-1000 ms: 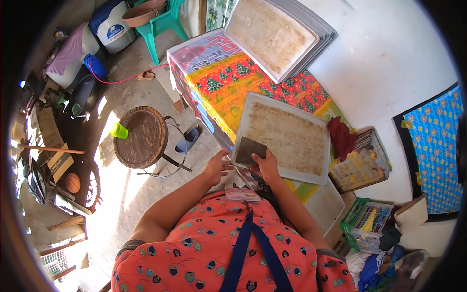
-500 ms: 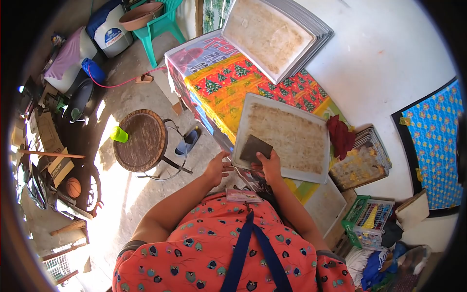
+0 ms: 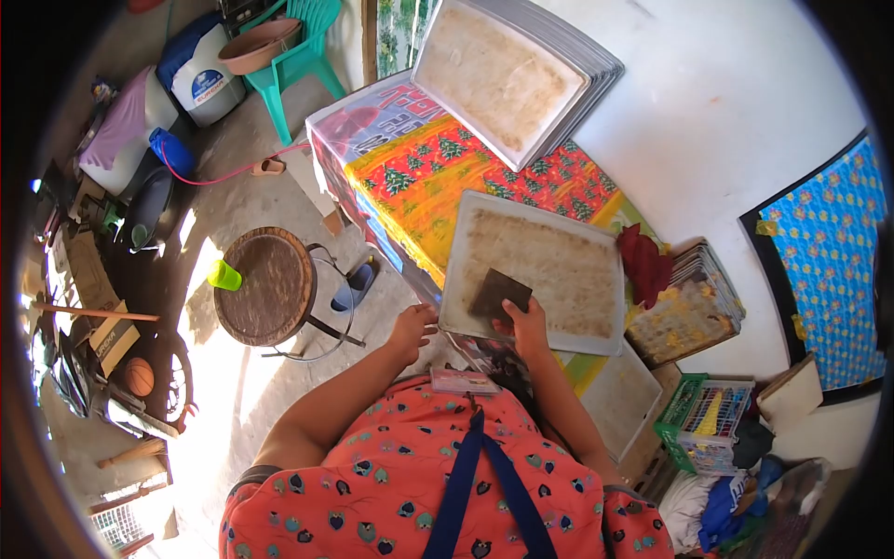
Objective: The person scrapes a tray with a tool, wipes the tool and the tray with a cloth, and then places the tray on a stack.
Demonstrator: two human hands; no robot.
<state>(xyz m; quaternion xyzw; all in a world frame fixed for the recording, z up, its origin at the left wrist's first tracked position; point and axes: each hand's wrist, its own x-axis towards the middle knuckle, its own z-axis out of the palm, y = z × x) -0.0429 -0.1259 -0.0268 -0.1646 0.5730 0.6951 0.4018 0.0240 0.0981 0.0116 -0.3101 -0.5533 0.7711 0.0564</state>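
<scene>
My right hand [image 3: 527, 328] grips a dark, flat square piece [image 3: 501, 293] by its near right corner, over the lower left part of a baking tray [image 3: 596, 247]. The tray's surface is pale, with brown stains and a light rim, and it lies on the table's patterned cover. My left hand [image 3: 413, 334] hangs just left of the tray's near corner, its fingers loosely apart with nothing in them. A dark red cloth [image 3: 644, 265] lies against the tray's right end.
Stacked trays [image 3: 507, 74] stand at the table's far end. More stained trays [image 3: 684, 317] lean by the wall on the right, above a green and white crate [image 3: 703, 424]. To the left are a round wooden stool [image 3: 267, 289] with a green cup [image 3: 223, 275] and a green chair [image 3: 303, 61].
My right hand has shifted the dark square piece slightly over the tray. My left hand has drawn a little away from the tray's corner. The whole view has tilted slightly.
</scene>
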